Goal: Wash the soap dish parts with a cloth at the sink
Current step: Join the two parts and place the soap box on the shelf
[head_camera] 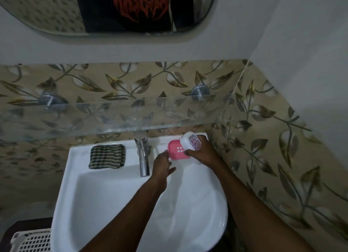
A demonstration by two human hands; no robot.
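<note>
Gripping soap dish [185, 145], right hand [201, 153]

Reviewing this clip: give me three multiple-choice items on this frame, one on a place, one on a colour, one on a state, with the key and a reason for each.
1. Where does the striped cloth lie?
A. On the sink ledge, left of the tap
B. In the basin
C. On the glass shelf

2. What colour is the slotted soap dish tray?
A. Blue
B. Pink
C. Green

3. What is the state of the tap?
A. Running hard
B. Covered by the cloth
C. No water seen flowing

Key: A, the cloth sits folded on the ledge left of the tap. B, the tray between the left hand and right hand is pink, beside the white lid. C, no stream shows under the spout.
</note>
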